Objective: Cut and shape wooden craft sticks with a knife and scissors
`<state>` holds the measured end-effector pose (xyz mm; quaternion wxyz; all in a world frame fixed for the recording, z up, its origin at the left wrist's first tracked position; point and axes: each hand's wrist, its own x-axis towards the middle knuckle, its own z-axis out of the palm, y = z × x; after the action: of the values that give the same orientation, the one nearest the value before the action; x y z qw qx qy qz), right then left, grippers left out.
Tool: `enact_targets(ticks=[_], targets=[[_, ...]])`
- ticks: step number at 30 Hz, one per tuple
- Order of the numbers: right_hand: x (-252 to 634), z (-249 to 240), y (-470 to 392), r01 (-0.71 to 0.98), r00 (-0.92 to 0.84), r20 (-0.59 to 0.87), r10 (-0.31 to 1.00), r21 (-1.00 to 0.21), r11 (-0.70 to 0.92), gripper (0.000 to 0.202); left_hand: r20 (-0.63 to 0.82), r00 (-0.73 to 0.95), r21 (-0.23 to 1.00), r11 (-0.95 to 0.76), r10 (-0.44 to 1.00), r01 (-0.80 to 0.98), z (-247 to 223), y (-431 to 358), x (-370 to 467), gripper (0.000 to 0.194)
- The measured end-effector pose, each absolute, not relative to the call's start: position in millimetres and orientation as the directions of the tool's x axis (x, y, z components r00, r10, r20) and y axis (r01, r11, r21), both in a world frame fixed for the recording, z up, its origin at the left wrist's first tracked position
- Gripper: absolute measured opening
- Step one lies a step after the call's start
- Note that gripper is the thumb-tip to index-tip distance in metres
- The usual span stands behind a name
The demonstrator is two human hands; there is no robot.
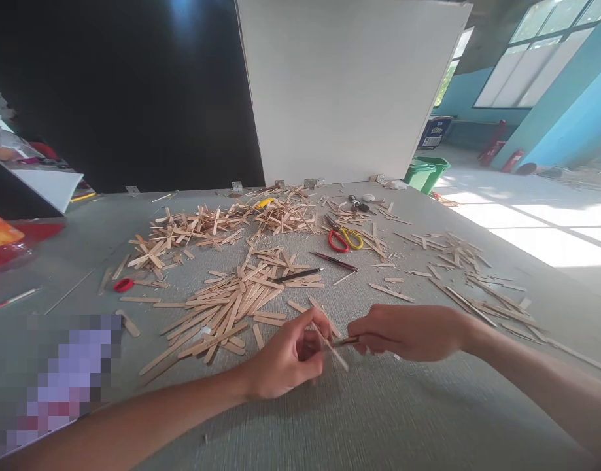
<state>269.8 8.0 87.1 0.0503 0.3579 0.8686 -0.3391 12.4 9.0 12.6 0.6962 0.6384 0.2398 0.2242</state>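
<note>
A thin wooden stick [338, 356] lies aslant just above the near middle of the table [261, 435], pinched between the bent fingers and thumb of the left hand [291, 356], whose grip is closed around it. The right hand [408, 331], back upward, clasps a slim tool [348, 341] in its grip, the tip pointing at the stick; blur hides what kind of tool it is and whether the two touch. Just beyond the left hand spreads a loose heap of flat sticks [241, 294], with a black pen [299, 275] lying across its right part. Near that pen lies a second, dark reddish pen-like tool [334, 261], and behind it scissors [343, 231] with one red and one yellow handle. Farther back are a denser stick pile [197, 229] and a yellow object [264, 203]; a red ring-shaped thing [123, 285] sits to the left, and scattered strips [506, 307] lie to the right. A black panel [128, 98] and a white panel [344, 91] rise along the far edge, with a green bin [420, 175] beyond the table.
</note>
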Motion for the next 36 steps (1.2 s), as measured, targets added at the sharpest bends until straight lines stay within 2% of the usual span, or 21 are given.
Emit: enact_targets(ticks=[5, 8, 10, 13, 15, 19, 22, 29, 36], targets=[[271, 86, 8, 0.695, -0.705, -0.377, 0.601, -0.536, 0.480, 0.032, 0.038, 0.766, 0.999, -0.031, 0.641, -0.023, 9, 8, 14, 0.041], [266, 83, 6, 0.702, -0.702, -0.406, 0.585, -0.531, 0.474, 0.033, 0.041, 0.757, 0.992, 0.067, 0.653, -0.111, 7, 10, 16, 0.062], [263, 82, 5, 0.710, -0.691, -0.403, 0.600, -0.530, 0.463, 0.035, 0.019, 0.742, 0.978, 0.140, 0.670, -0.152, 6, 11, 18, 0.069], [259, 80, 4, 0.719, -0.671, -0.378, 0.637, -0.539, 0.438, 0.035, -0.021, 0.719, 0.968, 0.195, 0.695, -0.160, 5, 12, 20, 0.062], [256, 78, 3, 0.712, -0.673, -0.365, 0.644, -0.557, 0.428, 0.034, -0.043, 0.718, 0.967, 0.209, 0.695, -0.145, 4, 12, 21, 0.049], [254, 76, 3, 0.693, -0.688, -0.363, 0.628, -0.585, 0.421, 0.033, 0.004, 0.702, 0.981, 0.132, 0.713, -0.140, 2, 13, 21, 0.030], [257, 75, 6, 0.683, -0.703, -0.361, 0.613, -0.585, 0.438, 0.033, 0.019, 0.715, 0.990, 0.087, 0.699, -0.110, 1, 12, 21, 0.027], [265, 75, 17, 0.615, -0.769, -0.338, 0.542, -0.622, 0.484, 0.030, -0.027, 0.761, 0.993, 0.103, 0.648, -0.052, 5, 9, 22, 0.027], [268, 87, 17, 0.617, -0.776, -0.342, 0.530, -0.583, 0.529, 0.027, 0.023, 0.768, 0.995, 0.061, 0.640, -0.080, 5, 9, 24, 0.029]])
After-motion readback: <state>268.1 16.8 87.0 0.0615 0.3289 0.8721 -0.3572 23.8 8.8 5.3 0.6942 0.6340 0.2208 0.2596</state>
